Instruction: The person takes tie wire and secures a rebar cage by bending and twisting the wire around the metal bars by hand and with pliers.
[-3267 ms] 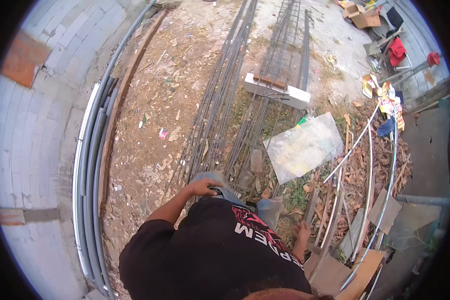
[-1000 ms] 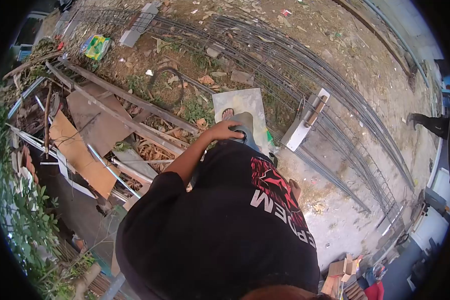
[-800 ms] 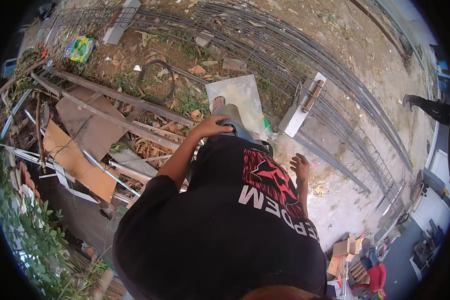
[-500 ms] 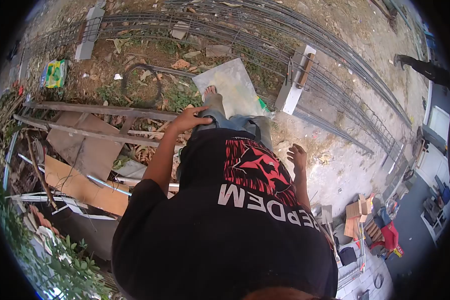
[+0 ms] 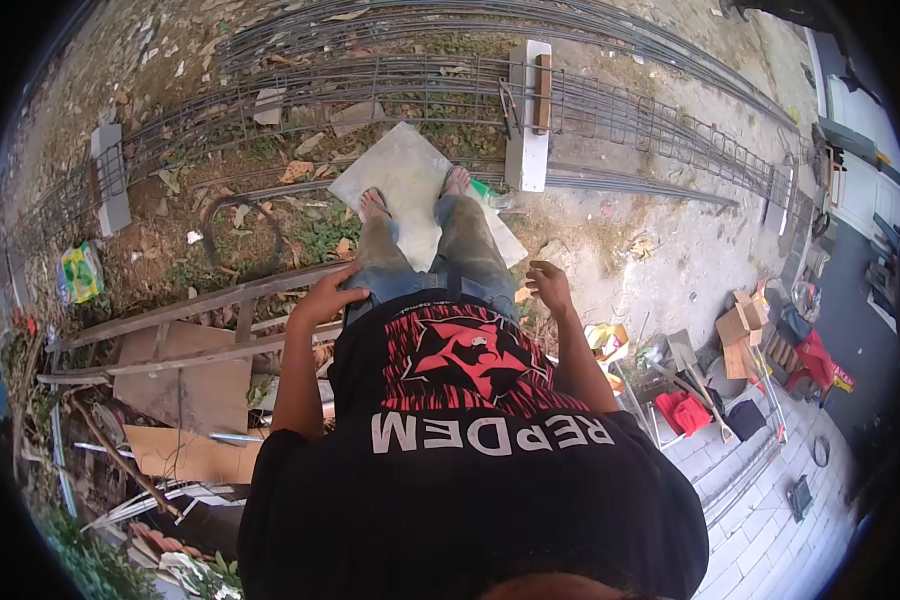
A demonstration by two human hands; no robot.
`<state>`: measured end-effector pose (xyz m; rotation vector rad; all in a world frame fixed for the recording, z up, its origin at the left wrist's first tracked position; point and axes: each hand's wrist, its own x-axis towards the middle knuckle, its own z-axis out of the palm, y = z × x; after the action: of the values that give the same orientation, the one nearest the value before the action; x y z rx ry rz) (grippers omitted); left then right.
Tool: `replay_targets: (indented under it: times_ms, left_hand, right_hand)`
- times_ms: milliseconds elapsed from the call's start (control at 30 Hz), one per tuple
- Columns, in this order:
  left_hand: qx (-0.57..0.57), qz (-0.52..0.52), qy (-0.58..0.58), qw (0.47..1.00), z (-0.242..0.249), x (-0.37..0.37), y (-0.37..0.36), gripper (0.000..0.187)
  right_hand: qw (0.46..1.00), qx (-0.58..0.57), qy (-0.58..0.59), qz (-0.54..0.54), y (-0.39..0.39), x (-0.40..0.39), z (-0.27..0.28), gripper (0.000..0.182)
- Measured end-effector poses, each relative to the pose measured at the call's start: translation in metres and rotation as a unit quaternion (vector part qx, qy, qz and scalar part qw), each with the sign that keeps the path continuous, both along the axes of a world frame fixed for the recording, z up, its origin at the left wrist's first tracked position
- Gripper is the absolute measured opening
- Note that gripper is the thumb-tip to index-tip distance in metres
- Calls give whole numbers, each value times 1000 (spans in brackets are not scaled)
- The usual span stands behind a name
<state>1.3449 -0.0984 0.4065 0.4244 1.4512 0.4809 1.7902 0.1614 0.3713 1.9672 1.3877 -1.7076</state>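
Observation:
My left hand [image 5: 330, 298] is beside my hip at the jeans [image 5: 380, 280], its fingers touching the cloth and nothing seen in it. Off the other hip, my right hand [image 5: 550, 287] hangs in the air with bent fingers apart, holding nothing. Both bare feet stand on a pale board [image 5: 410, 165] on the ground. Past the board, long rebar cages [image 5: 420, 75] run across the view. A white block [image 5: 533, 150] with a piece of wood [image 5: 543, 95] and pliers-like tool [image 5: 510, 108] on it is under or among the bars.
A wooden ladder-like frame [image 5: 200, 303] and brown panels [image 5: 185, 380] lie at the left. Another white block [image 5: 110, 180] stands at the far left. At the lower right are a shovel [image 5: 685, 352], a red cloth [image 5: 682, 412] and a cardboard box [image 5: 740, 325].
The view has turned and shifted, bringing both feet and the shovel into sight. My left hand remains at my hip; my right hand still hangs free.

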Motion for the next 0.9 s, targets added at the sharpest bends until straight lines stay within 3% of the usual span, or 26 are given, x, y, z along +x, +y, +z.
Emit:
replay_targets:
  times_ms: [167, 333, 467, 700, 900]
  left_hand:
    - [15, 129, -8, 991, 14, 29, 10, 68]
    - [-19, 130, -1, 991, 5, 61, 33, 67]
    - [-20, 103, 22, 994, 12, 70, 42, 67]
    - [7, 166, 37, 985, 26, 84, 24, 67]
    - [-10, 232, 16, 973, 18, 75, 4, 69]
  right_hand:
    - [1000, -8, 27, 7, 78, -15, -24, 40]
    - [996, 25, 63, -56, 122, -10, -14, 37]
    - [998, 0, 63, -26, 148, 1, -20, 39]
    - [998, -37, 30, -35, 148, 18, -38, 36]
    - [999, -15, 38, -10, 135, -14, -40, 36]
